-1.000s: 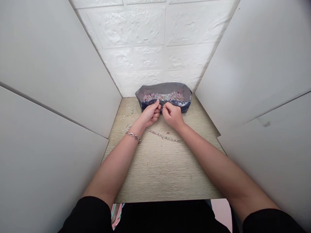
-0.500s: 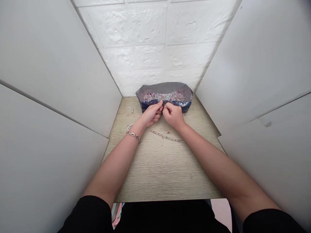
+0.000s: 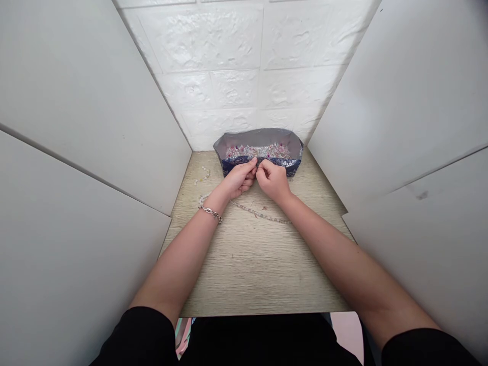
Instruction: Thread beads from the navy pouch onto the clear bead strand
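Beads (image 3: 280, 150) line the bag (image 3: 292, 165); before it, my left hand (image 3: 240, 179) nears my right hand (image 3: 274, 179) — finer work, perhaps. Both curl closed; hold — can't tell.

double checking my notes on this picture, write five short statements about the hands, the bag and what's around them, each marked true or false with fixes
1. The bag is folded shut. False: it is open at the top.
2. Small beads lie inside it. True.
3. The metal bracelet is worn on the right. False: it is on the left.
4. The left hand and right hand are close together. True.
5. A beaded strand lies on the tabletop. True.
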The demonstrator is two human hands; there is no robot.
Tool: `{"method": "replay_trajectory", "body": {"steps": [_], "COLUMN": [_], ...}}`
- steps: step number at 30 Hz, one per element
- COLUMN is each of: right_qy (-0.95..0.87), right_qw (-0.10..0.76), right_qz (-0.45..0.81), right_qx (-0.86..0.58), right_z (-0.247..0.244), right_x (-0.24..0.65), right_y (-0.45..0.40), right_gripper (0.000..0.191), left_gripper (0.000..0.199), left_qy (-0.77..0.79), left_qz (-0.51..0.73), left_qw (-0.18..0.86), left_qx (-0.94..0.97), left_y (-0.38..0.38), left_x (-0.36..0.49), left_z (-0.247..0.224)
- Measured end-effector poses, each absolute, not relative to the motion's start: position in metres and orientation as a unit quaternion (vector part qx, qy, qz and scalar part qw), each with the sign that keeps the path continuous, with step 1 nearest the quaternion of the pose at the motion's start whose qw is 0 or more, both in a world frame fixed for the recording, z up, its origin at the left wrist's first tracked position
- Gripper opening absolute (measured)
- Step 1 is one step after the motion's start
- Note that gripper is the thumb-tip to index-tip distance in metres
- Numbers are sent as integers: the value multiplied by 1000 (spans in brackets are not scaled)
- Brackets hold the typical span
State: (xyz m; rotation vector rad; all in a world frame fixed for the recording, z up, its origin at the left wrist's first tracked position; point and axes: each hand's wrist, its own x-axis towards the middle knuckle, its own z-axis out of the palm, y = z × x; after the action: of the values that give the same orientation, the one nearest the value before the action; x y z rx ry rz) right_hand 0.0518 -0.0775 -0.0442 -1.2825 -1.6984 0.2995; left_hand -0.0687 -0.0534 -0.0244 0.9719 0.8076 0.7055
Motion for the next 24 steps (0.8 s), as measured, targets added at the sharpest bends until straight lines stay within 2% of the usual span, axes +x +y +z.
{"method": "replay_trajectory", "body": {"steps": [5, 14, 24], "right_qy": [-695, -721, -716], "right_qw": [469, 403, 413], "right_qz": [124, 89, 123], "right_qx": [-531, -556, -549], "right_z": [-44, -39, -40], "right_x": [52, 51, 52], "right_y": [-77, -82, -80], "right_gripper": [18, 19, 21], "left_gripper": [37, 36, 36], "left_qy": [370, 376, 393], "left_qz": [323, 339, 348], "left_qw": [752, 742, 726], "left_qx": [440, 440, 444], "left_y": [-54, -54, -57], "left_x": [-69, -67, -64], "left_z": [-24, -25, -23]}}
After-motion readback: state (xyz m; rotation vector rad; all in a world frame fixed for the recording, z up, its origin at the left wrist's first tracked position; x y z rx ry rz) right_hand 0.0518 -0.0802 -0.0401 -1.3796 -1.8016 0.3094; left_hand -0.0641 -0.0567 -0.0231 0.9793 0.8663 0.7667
